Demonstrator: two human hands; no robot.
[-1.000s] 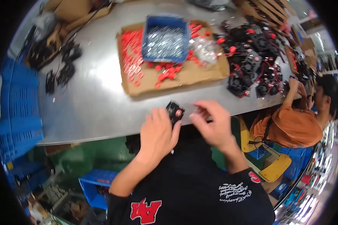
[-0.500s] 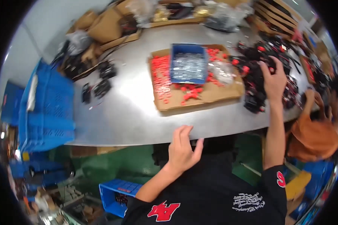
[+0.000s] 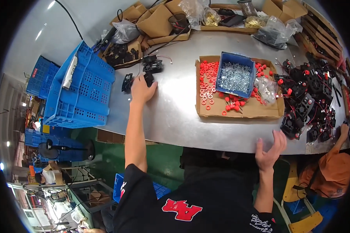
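At the left of the table, my left hand [image 3: 141, 91] is closed around a small black plastic part [image 3: 148, 79], partly hidden by the fingers. Two more black parts lie close by: a wired one [image 3: 153, 65] just beyond the hand and a smaller one [image 3: 127, 83] to its left. My right hand [image 3: 270, 153] hovers by the table's front edge with fingers apart and holds nothing. Beyond it, to the right, is a heap of black fan units [image 3: 302, 108] with red caps and wires.
A shallow cardboard tray [image 3: 241, 112] holds red rings, red-headed pieces, a clear bag and a blue bin [image 3: 237, 93] of small metal parts. A tall blue crate [image 3: 79, 91] stands at the left edge. Cardboard boxes [image 3: 155, 25] line the back. A co-worker's arm [image 3: 338, 139] reaches in at right.
My left hand has gone from the front edge to the black parts at left and closed on one. My right hand has left the fan heap for the front edge. The view has swung left.
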